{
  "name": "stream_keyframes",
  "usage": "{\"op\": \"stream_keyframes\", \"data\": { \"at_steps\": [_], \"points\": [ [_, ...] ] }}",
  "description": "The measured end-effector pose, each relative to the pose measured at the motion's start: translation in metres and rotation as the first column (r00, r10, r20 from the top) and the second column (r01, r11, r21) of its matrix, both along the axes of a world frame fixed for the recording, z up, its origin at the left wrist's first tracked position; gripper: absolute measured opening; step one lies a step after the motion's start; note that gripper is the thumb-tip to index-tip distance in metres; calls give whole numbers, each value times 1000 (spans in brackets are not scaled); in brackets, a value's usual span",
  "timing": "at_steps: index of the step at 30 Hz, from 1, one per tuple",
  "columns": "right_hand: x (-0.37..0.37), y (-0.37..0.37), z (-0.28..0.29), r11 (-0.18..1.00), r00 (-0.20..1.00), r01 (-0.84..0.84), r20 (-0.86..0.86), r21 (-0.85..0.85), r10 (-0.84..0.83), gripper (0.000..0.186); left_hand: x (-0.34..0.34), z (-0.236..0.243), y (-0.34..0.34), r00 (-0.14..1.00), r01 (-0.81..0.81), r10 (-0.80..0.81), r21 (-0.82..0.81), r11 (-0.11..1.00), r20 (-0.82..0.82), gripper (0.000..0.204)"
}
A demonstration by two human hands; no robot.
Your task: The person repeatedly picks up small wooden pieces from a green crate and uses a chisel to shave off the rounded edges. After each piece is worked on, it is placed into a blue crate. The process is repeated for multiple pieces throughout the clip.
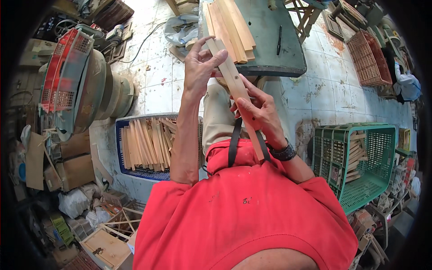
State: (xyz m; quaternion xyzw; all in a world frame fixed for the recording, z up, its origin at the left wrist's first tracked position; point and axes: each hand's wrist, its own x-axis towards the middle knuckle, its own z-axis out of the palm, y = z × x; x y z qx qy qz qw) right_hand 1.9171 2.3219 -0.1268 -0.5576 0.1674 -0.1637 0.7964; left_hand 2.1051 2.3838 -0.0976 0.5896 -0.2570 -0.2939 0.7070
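Between my two hands a pale wooden strip (pixel 232 77) with dark holes or knots is held at a slant over my lap. My left hand (pixel 200 66) pinches its far end, thumb on the near face and fingers behind. Lower down, my right hand (pixel 260 109) grips the strip with the thumb across it. The near end narrows and points toward my red shirt; whether it is one piece or two together I cannot tell. Just beyond my hands, several similar wooden strips (pixel 229 29) lie side by side on a dark green table (pixel 281 56).
A black pen (pixel 279 40) lies on the table. On the floor at my left stands a blue crate (pixel 120 148) full of wooden strips. At my right, a green crate (pixel 373 180) lies tipped, with wood pieces inside. A machine with a red basket (pixel 67 67) rises at far left.
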Motion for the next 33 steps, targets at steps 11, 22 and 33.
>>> {"op": "stream_keyframes", "data": {
  "at_steps": [11,22,33],
  "points": [
    [-14,10,-19,989,996,-78,60,129,70,63,-2,-18,2,998,-35,35,-11,999,-43,54],
    [-36,25,-56,483,947,-303,314,822,59,54,-20,-31,13,1000,4,-4,21,1000,-22,47],
    [-33,32,-41,734,943,-255,329,630,45,60,-23,-20,11,1000,-2,3,25,1000,-24,46]
  ]
}}
